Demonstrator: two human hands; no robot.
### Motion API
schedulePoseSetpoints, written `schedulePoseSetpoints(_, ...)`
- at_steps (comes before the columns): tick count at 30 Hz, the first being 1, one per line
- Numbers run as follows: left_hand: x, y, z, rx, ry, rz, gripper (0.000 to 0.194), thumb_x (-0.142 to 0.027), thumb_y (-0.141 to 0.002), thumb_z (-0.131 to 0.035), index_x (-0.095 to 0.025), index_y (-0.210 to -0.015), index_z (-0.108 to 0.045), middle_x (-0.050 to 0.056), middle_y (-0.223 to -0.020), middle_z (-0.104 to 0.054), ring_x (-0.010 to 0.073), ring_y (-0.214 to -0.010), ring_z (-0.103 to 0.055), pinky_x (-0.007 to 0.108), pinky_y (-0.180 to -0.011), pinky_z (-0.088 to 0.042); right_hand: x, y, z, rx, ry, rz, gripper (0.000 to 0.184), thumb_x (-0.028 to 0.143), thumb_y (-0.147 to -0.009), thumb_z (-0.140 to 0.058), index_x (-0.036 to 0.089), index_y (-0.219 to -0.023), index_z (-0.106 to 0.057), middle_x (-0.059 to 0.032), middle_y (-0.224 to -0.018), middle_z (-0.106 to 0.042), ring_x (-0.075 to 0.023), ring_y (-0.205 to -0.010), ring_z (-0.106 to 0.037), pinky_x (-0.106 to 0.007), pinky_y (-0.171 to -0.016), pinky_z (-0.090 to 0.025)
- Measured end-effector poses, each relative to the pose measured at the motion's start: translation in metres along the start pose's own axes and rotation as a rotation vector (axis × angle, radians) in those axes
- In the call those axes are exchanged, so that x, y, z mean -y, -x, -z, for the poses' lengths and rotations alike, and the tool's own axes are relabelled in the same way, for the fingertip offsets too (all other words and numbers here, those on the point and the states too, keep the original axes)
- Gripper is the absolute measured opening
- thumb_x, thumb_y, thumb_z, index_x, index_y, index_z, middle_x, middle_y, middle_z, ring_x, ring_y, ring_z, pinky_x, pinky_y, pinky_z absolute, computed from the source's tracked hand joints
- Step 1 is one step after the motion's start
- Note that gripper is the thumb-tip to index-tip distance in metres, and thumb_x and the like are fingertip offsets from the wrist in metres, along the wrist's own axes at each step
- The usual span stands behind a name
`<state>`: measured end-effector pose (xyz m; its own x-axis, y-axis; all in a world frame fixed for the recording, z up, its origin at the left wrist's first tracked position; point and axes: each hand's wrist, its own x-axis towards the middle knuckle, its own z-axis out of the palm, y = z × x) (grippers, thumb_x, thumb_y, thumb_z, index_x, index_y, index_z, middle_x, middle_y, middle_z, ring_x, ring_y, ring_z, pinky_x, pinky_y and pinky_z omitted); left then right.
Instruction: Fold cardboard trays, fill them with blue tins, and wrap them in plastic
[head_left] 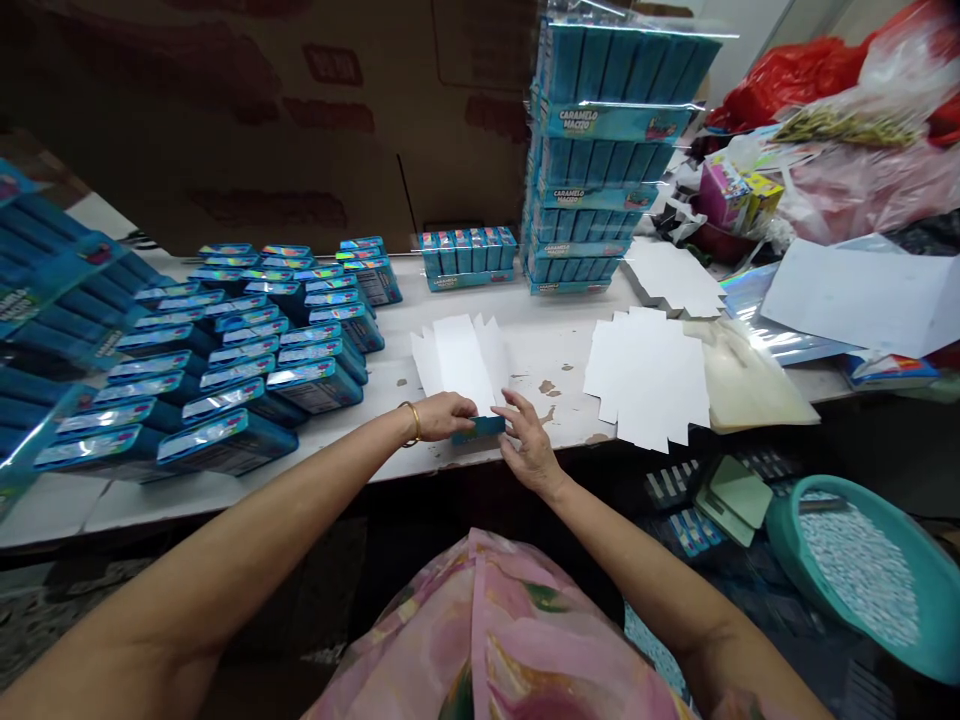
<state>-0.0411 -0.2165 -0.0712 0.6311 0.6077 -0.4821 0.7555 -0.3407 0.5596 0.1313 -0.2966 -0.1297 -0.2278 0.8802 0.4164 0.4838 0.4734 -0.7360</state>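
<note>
A cardboard display tray (461, 358), white inside with a blue front wall, lies partly folded at the table's front edge. Its side flaps stand out at angles. My left hand (444, 415), with a gold bracelet at the wrist, is closed on the tray's left front corner, thumb over the blue wall. At the right front corner, my right hand (531, 440) curves its thumb and fingers around the end of the same wall. Right of it lies a stack of flat white die-cut card blanks (649, 375).
Many small blue boxes (244, 435) stand in rows at the left. A filled tray (469, 260) and a tall stack of filled trays (577, 195) stand behind. Another stack (67, 290) rises far left. A teal basin (787, 560) of small wrapped pieces sits low at the right.
</note>
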Motion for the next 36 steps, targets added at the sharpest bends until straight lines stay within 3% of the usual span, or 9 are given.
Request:
schedulePoseSetpoints(6, 0.01, 0.005, 0.003, 0.066, 0.054, -0.059, 0.016, -0.024, -0.071, -0.044, -0.015, -0.074, -0.057, -0.003, -0.058, -0.051, 0.008, -0.056, -0.043, 0.018, -0.055, -0.035, 0.004, 0.003, -0.005, 0.034, 0.146, 0.124, 0.039, 0.012, -0.079, -0.045, 0.024, -0.116, -0.047, -0.0081, -0.128, -0.039, -0.0193, -0.119, -0.035, -0.041, -0.096, -0.037)
schedulePoseSetpoints(10, 0.013, 0.003, 0.001, 0.032, 0.047, -0.068, 0.019, -0.027, -0.073, -0.043, -0.016, -0.077, -0.057, -0.004, -0.057, -0.049, 0.0075, -0.054, -0.042, 0.017, -0.053, -0.034, 0.008, -0.003, -0.011, 0.014, 0.282, 0.092, 0.032, 0.015, -0.083, -0.043, 0.025, -0.112, -0.053, -0.0059, -0.109, -0.054, -0.0196, -0.113, -0.039, -0.039, -0.095, -0.038)
schedulePoseSetpoints(14, 0.013, 0.004, 0.001, 0.036, 0.067, -0.033, 0.019, -0.027, -0.073, -0.044, -0.014, -0.082, -0.055, -0.003, -0.059, -0.05, 0.0077, -0.054, -0.042, 0.018, -0.053, -0.035, 0.015, -0.012, -0.016, 0.05, 0.385, 0.038, 0.028, 0.015, -0.083, -0.042, 0.025, -0.104, -0.059, -0.0048, -0.091, -0.06, -0.021, -0.107, -0.041, -0.035, -0.088, -0.043)
schedulePoseSetpoints(18, 0.011, 0.007, 0.002, 0.086, 0.068, -0.018, 0.024, -0.022, -0.064, -0.052, -0.013, -0.087, -0.054, -0.003, -0.062, -0.054, 0.0088, -0.056, -0.046, 0.019, -0.053, -0.037, 0.017, -0.016, -0.017, 0.052, 0.361, 0.037, 0.029, 0.014, -0.082, -0.043, 0.025, -0.102, -0.06, -0.0048, -0.088, -0.06, -0.0216, -0.105, -0.042, -0.037, -0.087, -0.043)
schedulePoseSetpoints(21, 0.009, 0.009, 0.001, 0.086, 0.02, 0.012, 0.021, -0.018, -0.065, -0.049, -0.014, -0.086, -0.054, -0.003, -0.063, -0.056, 0.009, -0.055, -0.048, 0.019, -0.053, -0.038, 0.013, -0.016, -0.015, 0.033, 0.301, 0.056, 0.03, 0.013, -0.082, -0.043, 0.024, -0.105, -0.059, -0.0056, -0.092, -0.059, -0.0215, -0.105, -0.042, -0.04, -0.089, -0.042)
schedulePoseSetpoints(26, 0.007, 0.012, -0.003, -0.016, -0.165, 0.007, 0.013, -0.021, -0.074, -0.043, -0.016, -0.071, -0.055, -0.002, -0.06, -0.055, 0.0098, -0.058, -0.049, 0.019, -0.055, -0.037, 0.009, -0.014, -0.014, -0.011, 0.239, 0.074, 0.029, 0.013, -0.08, -0.043, 0.023, -0.104, -0.058, -0.0057, -0.091, -0.058, -0.022, -0.105, -0.043, -0.043, -0.091, -0.04)
schedulePoseSetpoints(32, 0.004, 0.011, -0.012, -0.216, -0.176, 0.146, 0.027, -0.016, -0.071, -0.047, -0.016, -0.098, -0.051, 0.003, -0.087, -0.06, 0.0133, -0.072, -0.054, 0.022, -0.064, -0.04, 0.012, -0.01, -0.018, -0.095, 0.149, 0.014, 0.038, 0.008, -0.079, -0.037, 0.021, -0.112, -0.05, -0.0092, -0.117, -0.045, -0.0196, -0.11, -0.042, -0.039, -0.091, -0.042)
schedulePoseSetpoints(36, 0.004, 0.012, -0.018, -0.315, -0.223, 0.139, 0.029, -0.011, -0.071, -0.046, -0.016, -0.098, -0.053, 0.006, -0.097, -0.058, 0.0156, -0.085, -0.055, 0.024, -0.073, -0.041, 0.015, -0.006, -0.017, -0.123, 0.024, -0.036, 0.042, 0.006, -0.076, -0.035, 0.022, -0.113, -0.048, -0.0093, -0.122, -0.041, -0.0193, -0.113, -0.042, -0.037, -0.086, -0.046)
